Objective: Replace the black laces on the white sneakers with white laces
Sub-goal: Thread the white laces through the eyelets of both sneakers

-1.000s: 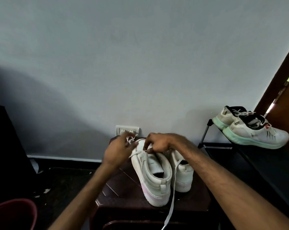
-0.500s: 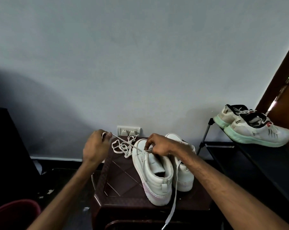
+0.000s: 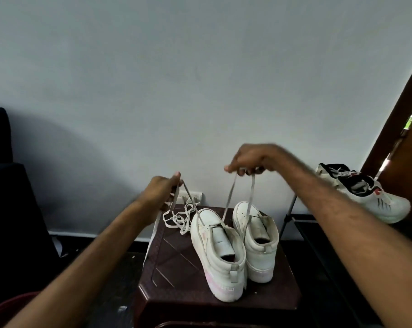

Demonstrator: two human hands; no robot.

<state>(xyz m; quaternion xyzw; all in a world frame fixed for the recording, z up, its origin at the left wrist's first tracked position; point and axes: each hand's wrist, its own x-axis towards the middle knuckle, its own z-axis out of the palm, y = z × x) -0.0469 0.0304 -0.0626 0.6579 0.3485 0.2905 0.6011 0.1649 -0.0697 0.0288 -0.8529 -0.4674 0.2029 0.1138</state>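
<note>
The left hand (image 3: pixel 161 194) has its fingers (image 3: pixel 176 177) pinched shut on one end of the white lace (image 3: pixel 201 216), running down-right into the near sneaker (image 3: pixel 218 252) on the stool (image 3: pixel 176 268). The right hand (image 3: pixel 250 162), raised above both sneakers, pinches the other end, which hangs nearly straight below it.

dark brown stool (image 3: pixel 176 268) carries two white sneakers (image 3: pixel 218 254), loose white lace pile (image 3: pixel 179 215), apparently tangled.
</note>
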